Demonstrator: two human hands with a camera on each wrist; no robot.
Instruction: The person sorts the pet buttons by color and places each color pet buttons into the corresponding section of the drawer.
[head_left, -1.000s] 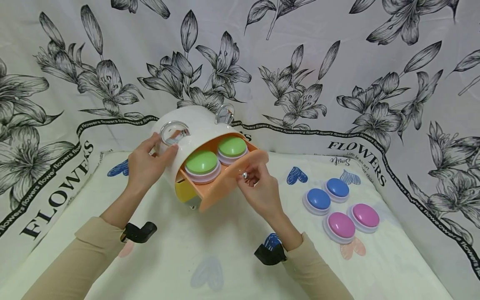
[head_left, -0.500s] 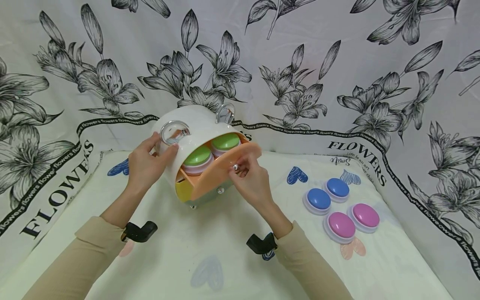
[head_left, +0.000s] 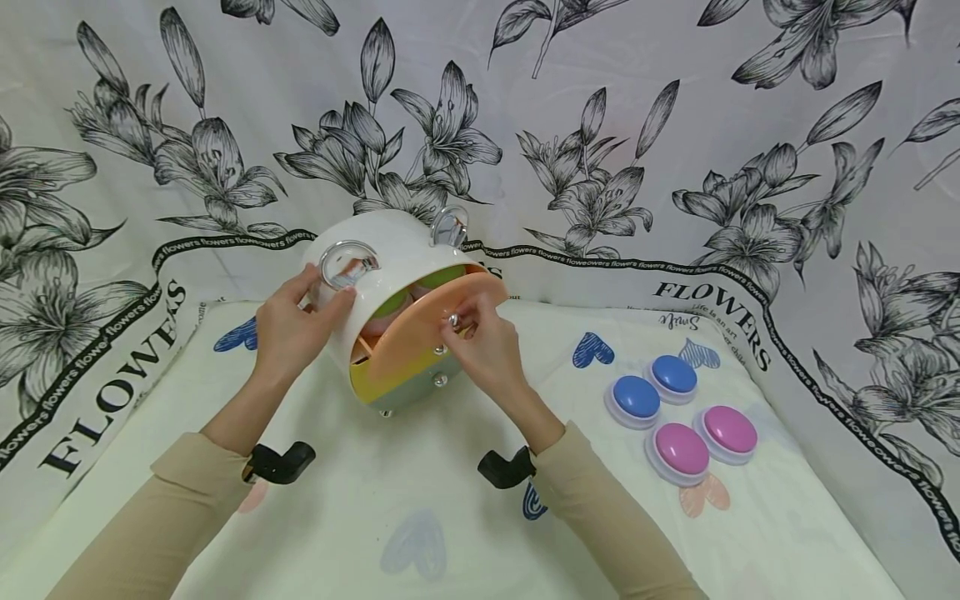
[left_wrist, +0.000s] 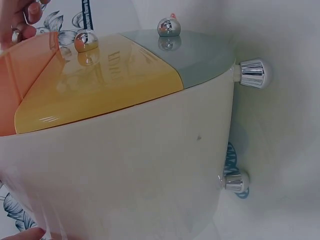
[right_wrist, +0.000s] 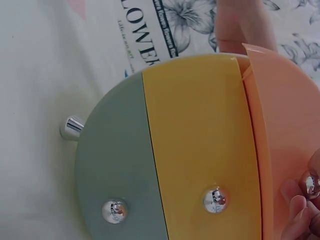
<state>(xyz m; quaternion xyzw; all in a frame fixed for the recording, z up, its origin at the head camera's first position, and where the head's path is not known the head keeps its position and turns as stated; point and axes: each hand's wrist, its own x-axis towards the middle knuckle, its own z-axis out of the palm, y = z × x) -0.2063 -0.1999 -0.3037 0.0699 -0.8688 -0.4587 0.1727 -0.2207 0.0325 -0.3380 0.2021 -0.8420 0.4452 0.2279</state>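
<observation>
A white, rounded drawer box (head_left: 393, 229) stands left of centre in the head view, with silvery ear-like rings on top. Its top orange drawer (head_left: 420, 321) is slightly out, and green-topped round buttons (head_left: 395, 307) show through the gap. My right hand (head_left: 487, 346) pinches that drawer's silver knob (right_wrist: 311, 185). With thumb and fingers my left hand (head_left: 296, 325) holds the box's left side by the ear ring (head_left: 349, 265); some of its fingers are hidden. Below, the yellow drawer (right_wrist: 200, 135) and grey-green drawer (right_wrist: 120, 150) sit flush.
To the right on the white cloth (head_left: 420, 467) lie two blue round buttons (head_left: 637, 396) and two pink ones (head_left: 682, 448). A flower-printed curtain (head_left: 562, 167) rises behind the box. Small silver feet (left_wrist: 254, 73) stick out beneath it.
My right hand has moved left and inward, sliding the orange drawer most of the way into the box. The green buttons are now mostly covered. My left hand has stayed in place.
</observation>
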